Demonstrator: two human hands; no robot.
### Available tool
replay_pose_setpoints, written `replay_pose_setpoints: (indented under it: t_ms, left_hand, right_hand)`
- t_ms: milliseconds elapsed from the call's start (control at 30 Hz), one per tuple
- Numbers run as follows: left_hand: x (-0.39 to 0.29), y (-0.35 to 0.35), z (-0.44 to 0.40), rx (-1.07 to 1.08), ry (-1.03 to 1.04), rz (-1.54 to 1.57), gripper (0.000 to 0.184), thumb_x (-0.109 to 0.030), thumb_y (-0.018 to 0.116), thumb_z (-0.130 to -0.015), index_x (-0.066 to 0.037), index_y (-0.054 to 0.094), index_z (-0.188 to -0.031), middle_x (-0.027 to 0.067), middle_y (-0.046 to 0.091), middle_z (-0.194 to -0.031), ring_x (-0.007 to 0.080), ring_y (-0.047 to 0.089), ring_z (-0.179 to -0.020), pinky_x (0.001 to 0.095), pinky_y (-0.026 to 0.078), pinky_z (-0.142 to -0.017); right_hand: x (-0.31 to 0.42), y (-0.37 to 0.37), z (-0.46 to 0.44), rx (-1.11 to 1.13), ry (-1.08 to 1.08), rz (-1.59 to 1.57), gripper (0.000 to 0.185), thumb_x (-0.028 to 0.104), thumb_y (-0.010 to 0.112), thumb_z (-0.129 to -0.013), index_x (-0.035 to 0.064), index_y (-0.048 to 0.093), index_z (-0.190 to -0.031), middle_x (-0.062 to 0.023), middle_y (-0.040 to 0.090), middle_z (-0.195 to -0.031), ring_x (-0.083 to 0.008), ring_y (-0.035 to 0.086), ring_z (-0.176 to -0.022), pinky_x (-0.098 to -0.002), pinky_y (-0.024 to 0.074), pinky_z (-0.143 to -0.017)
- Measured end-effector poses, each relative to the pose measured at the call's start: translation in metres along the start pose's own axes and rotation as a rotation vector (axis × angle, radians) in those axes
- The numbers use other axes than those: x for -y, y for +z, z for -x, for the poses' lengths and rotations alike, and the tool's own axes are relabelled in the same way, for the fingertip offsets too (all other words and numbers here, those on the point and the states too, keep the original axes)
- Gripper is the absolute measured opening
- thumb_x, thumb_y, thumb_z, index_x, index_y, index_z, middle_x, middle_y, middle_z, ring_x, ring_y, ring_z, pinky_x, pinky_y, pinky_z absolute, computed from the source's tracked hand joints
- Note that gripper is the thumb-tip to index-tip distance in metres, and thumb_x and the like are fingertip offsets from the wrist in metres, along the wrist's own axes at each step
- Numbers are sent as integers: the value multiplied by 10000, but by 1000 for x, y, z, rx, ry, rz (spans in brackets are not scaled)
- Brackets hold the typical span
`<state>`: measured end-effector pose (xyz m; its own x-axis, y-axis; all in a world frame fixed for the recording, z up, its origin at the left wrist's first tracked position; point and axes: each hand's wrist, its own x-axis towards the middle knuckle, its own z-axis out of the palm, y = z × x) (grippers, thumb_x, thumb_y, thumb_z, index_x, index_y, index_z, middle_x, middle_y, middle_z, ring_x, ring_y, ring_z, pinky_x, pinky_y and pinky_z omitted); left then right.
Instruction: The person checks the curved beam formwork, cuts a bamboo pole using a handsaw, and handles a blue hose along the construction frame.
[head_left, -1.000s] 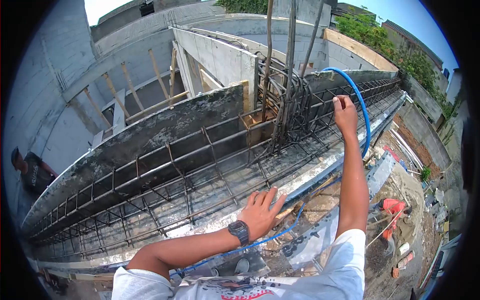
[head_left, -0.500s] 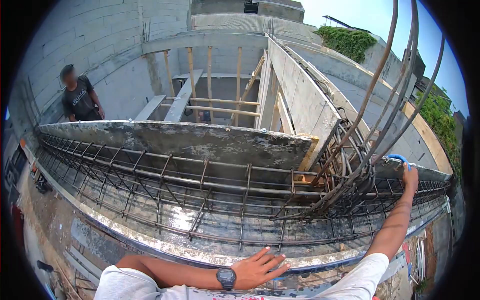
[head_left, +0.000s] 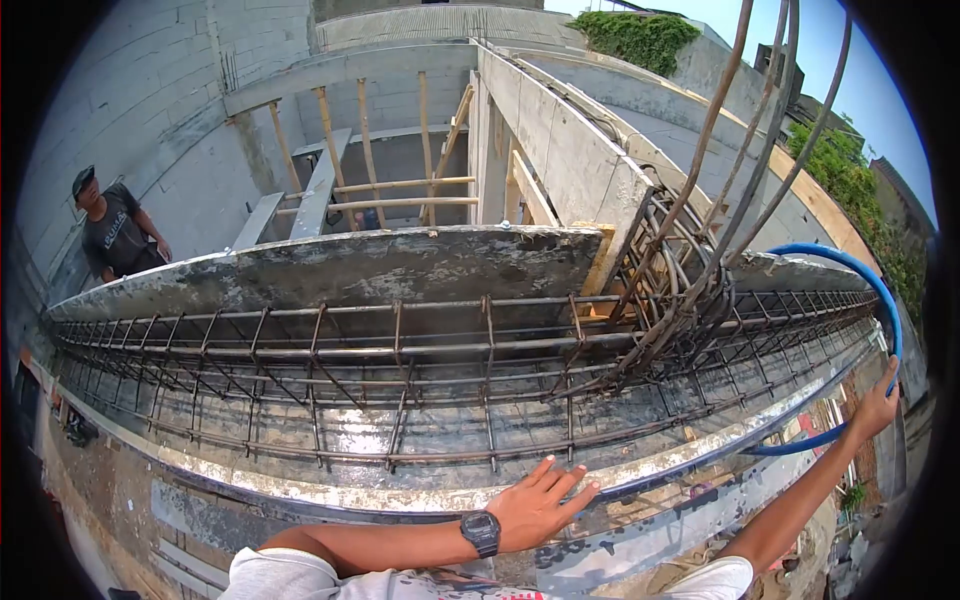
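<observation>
My right hand [head_left: 876, 402], at the far right, is closed around a blue hose [head_left: 893, 310]. One end of that hose arches over the inner form panel on the right, and the other part loops below my hand outside the beam form. My left hand [head_left: 540, 505], with a watch [head_left: 481, 533] on its wrist, lies with fingers spread at the outer edge [head_left: 400, 497] of the form. Just beyond it, a steel rebar cage [head_left: 400, 350] runs along the wet trough.
Tall bent rebars [head_left: 735, 130] rise from the column joint right of centre. A person [head_left: 122, 235] in a dark shirt and cap stands at the left behind the inner form panel [head_left: 380, 275]. Wooden props [head_left: 365, 150] and planks [head_left: 318, 190] are below. The ground lies beneath the outer edge.
My right hand has moved outward and down to the right, drawing the blue hose into a wide loop. My left hand stays at the form's edge. The view has shifted slightly right.
</observation>
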<state>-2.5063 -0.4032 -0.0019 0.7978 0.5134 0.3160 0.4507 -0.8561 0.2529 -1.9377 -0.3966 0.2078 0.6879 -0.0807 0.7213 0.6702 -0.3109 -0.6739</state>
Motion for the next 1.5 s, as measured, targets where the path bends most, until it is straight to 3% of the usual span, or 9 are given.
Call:
replay_pose_setpoints:
  t_ms: [267, 467, 567, 667, 767, 933, 1133, 1300, 1500]
  left_hand:
    - [-9, -20, 0, -106, -3, 144, 662, -499, 616, -897, -12, 518, -1335, 243, 515, -1315, 375, 538, -1177, 555, 305, -1128]
    - [-6, -24, 3, -203, -27, 384, 622, -473, 666, -879, -11, 562, -1283, 219, 585, -1227, 382, 549, -1176, 599, 283, -1118]
    - [-10, -19, -2, -184, -89, 602, 643, -450, 645, -913, -16, 485, -1360, 175, 606, -1178, 294, 592, -1131, 528, 369, -1080]
    - [-57, -48, -11, 152, -330, 1795, 687, -424, 624, -944, -20, 365, -1435, 102, 619, -1052, 164, 618, -1042, 393, 479, -974]
    - [-78, -45, 19, 247, -217, 1458, 648, -330, 655, -950, -22, 335, -1421, 35, 564, -989, 81, 567, -866, 245, 475, -765]
    - [-94, -3, 120, 156, 76, 1178, 486, -317, 636, -961, -21, 449, -1298, 57, 562, -853, 205, 571, -771, 337, 468, -744]
    - [-25, 110, 248, 676, 150, 1041, 434, -449, 543, -983, -72, 558, -1198, 196, 650, -931, 372, 640, -867, 431, 489, -756]
    - [31, 184, 340, 796, -23, 872, 361, -425, 556, -976, -110, 623, -1139, 185, 679, -982, 377, 653, -922, 449, 502, -789]
    - [30, 157, 370, 619, -393, 751, 370, -418, 577, -943, -85, 662, -1081, 215, 690, -872, 419, 655, -827, 482, 517, -743]
  right_hand:
    - [40, -255, 194, 337, 80, -490, 277, 281, 592, -1004, 33, 599, -880, 42, 457, -641, -40, 399, -564, -211, 317, -522]
    - [90, -313, 397, 637, 564, -620, 317, 251, 553, -1013, 78, 476, -758, 18, 447, -610, -56, 403, -520, -215, 353, -504]
    - [96, -348, 496, 898, 428, -462, 322, 305, 549, -998, 55, 541, -795, -3, 541, -633, -68, 492, -582, -234, 374, -537]
    - [102, -361, 542, 1131, 572, -540, 312, 302, 573, -983, 18, 607, -857, -36, 629, -739, -95, 566, -710, -278, 449, -652]
    - [84, -354, 540, 1582, 513, -526, 373, 362, 517, -1010, 11, 642, -996, -55, 664, -881, -129, 601, -918, -314, 464, -852]
    - [79, -278, 418, 1154, 741, -942, 973, 798, 108, -908, 13, 530, -1297, -128, 688, -1016, -218, 667, -911, -376, 504, -878]
    - [102, -106, 266, 993, 672, -646, 1036, 744, 610, -804, 4, 315, -1466, -111, 582, -1017, -177, 634, -824, -313, 523, -653]
    - [115, 1, 237, 1198, 710, -378, 776, 644, 765, -739, 62, 557, -1209, -92, 644, -825, -170, 625, -626, -317, 532, -534]
    - [86, 47, 214, 841, 736, -795, 416, 497, 712, -873, 116, 604, -997, 23, 552, -681, -51, 486, -513, -207, 397, -443]
